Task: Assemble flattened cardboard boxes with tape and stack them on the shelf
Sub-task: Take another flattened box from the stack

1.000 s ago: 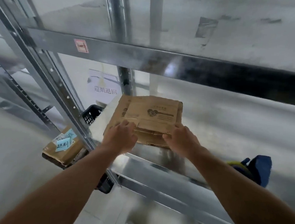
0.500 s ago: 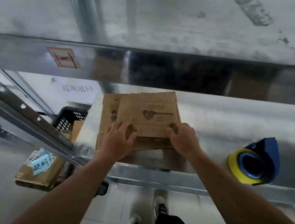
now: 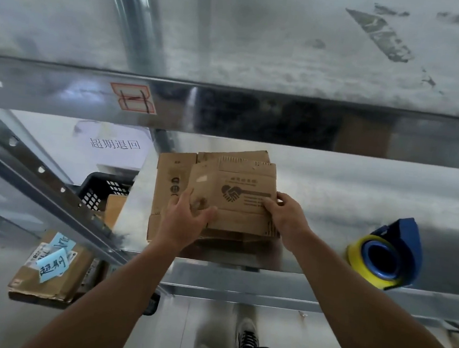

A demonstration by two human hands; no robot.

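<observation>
A stack of flattened cardboard boxes [image 3: 168, 185] lies on the metal shelf [image 3: 345, 195]. The top flattened box [image 3: 237, 202] bears a handshake print and sits skewed to the right on the stack. My left hand [image 3: 188, 221] holds its left edge, thumb on top and fingers along the edge. At the right edge my right hand [image 3: 288, 220] grips it, thumb laid over the print and fingers curled round the side. A yellow tape roll in a blue dispenser [image 3: 384, 258] lies on the same shelf, to the right.
The upper shelf's steel beam [image 3: 255, 115] runs across just above the stack. A perforated upright [image 3: 41, 182] slants at the left, with a black crate [image 3: 102, 190] behind it and a parcel with blue labels [image 3: 50, 272] lower down. My shoes [image 3: 247, 337] show on the floor.
Over the second the view swung from slanted to square on the shelf. Both hands slid from the stack's near edge up to the top box's side edges, the right thumb now on the print.
</observation>
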